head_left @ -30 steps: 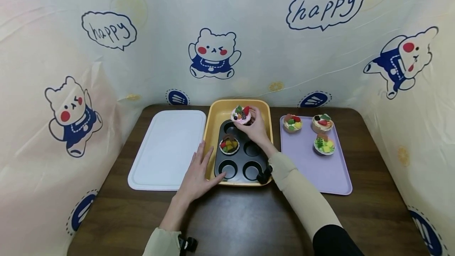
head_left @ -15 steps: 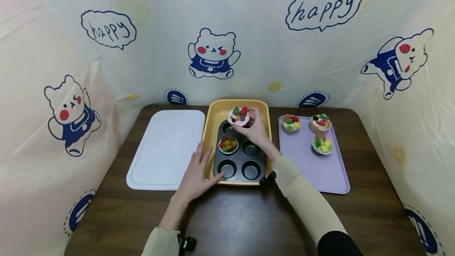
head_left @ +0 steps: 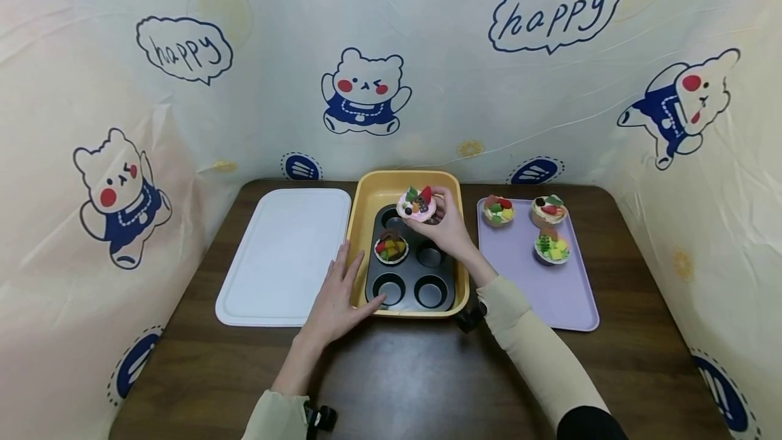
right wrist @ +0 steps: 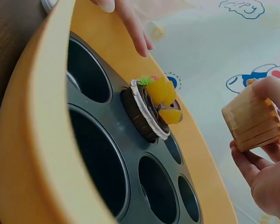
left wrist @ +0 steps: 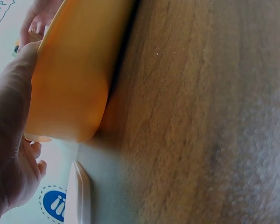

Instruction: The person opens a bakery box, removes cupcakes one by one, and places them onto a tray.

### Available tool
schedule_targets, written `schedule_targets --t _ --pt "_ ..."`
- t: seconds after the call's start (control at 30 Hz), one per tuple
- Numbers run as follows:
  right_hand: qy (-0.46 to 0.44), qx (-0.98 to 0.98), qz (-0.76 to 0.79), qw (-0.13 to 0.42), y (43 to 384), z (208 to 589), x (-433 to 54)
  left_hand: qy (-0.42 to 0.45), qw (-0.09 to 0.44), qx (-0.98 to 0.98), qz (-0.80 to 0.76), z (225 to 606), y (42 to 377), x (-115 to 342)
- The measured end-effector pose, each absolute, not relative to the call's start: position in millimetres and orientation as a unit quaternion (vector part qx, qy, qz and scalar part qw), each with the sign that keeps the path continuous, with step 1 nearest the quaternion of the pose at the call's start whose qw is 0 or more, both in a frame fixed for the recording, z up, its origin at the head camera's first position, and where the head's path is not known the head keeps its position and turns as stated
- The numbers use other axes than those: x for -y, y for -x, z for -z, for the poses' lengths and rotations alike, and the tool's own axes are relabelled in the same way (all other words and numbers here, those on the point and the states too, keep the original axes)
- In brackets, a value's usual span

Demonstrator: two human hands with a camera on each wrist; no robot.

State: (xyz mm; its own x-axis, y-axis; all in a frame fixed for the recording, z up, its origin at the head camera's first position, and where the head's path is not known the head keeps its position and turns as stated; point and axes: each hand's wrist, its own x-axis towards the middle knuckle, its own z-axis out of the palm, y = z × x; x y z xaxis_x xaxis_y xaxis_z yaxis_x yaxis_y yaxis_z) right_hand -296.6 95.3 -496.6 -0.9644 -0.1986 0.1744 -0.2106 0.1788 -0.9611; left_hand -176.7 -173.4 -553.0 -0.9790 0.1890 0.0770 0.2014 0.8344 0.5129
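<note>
My right hand grips a small cupcake with pink cream, a strawberry and a green leaf on top. It is held above the far end of a dark muffin pan. In the right wrist view its pleated tan cup shows between thumb and fingers, apart from the pan. My left hand rests with spread fingers on the left rim of the yellow tray around the pan. A brown cupcake with yellow fruit sits at the pan's middle left hollow.
To the right, a purple tray bears three fruit-topped cupcakes. A white tray lies to the left on the dark wooden table. Behind the table hangs a printed cloth.
My right hand, with the pink cupcake, has shifted slightly left, then back right and a little nearer. Its wrist has moved to the right. The left hand stays on the tray rim.
</note>
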Motion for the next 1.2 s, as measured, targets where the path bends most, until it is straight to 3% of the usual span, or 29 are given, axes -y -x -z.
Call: schedule_targets --t 1.2 --pt "-0.034 0.767 -0.64 0.031 271.2 511.9 -190.3 0.098 0.007 0.958 0.27 555.6 177.4 174.7"
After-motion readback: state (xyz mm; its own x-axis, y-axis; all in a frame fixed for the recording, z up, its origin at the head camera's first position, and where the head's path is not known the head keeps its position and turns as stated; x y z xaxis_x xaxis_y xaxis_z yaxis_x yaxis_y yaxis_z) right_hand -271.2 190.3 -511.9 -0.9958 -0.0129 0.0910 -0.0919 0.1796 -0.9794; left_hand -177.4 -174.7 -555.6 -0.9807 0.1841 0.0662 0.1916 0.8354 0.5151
